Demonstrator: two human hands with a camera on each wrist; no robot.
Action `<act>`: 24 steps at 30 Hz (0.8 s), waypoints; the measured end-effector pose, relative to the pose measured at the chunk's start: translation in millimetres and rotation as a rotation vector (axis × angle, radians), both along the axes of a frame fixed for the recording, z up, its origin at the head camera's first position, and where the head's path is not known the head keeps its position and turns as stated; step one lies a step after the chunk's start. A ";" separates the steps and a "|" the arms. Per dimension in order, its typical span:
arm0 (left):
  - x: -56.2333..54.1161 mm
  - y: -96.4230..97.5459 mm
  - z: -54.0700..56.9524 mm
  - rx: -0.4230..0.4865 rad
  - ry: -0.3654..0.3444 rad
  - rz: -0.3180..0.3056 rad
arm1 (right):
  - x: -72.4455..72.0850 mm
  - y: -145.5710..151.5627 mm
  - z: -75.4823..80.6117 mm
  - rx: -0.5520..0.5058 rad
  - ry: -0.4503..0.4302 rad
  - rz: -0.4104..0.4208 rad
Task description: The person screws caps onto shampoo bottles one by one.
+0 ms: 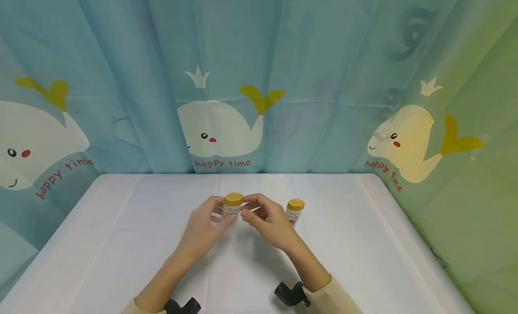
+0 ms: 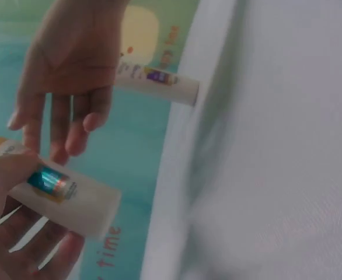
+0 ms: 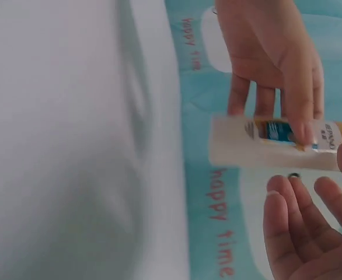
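Observation:
My left hand [image 1: 202,226] grips a small white bottle [image 1: 232,211] with a gold cap, held upright above the table. Its thumb lies across the teal and orange label, which shows best in the left wrist view, and the fingers go round behind. Close by on the right is my right hand [image 1: 273,222], fingers loosely bent and holding nothing, with thumb and fingertips beside the cap. In the right wrist view its thumb overlaps the cap end of the bottle [image 3: 232,141]. A second white bottle [image 2: 159,84], gold-capped with a purple label, stands on the table just beyond the right hand, which partly hides it.
A white cloth covers the table [image 1: 133,242]. Behind it hangs a blue curtain [image 1: 323,80] printed with whales and red lettering, turning green on the right. Dark wrist mounts [image 1: 290,293] sit at both sleeves.

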State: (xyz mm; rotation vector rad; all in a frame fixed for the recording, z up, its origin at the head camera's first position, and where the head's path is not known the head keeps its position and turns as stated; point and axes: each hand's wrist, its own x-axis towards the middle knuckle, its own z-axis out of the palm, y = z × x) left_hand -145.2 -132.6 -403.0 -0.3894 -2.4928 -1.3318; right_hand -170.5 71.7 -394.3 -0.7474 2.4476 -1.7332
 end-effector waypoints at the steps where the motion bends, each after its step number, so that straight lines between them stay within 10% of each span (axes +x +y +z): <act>1: -1.5 -1.2 -1.4 0.027 -0.026 -0.005 | -0.8 -1.7 -3.1 0.006 -0.018 0.014; 9: -13.3 -9.5 -19.7 0.084 -0.193 -0.052 | -1.7 -7.7 -17.3 0.062 -0.046 0.027; 24: -16.2 -14.8 -29.4 0.057 -0.243 -0.081 | -3.2 -8.8 -23.9 0.165 -0.056 0.094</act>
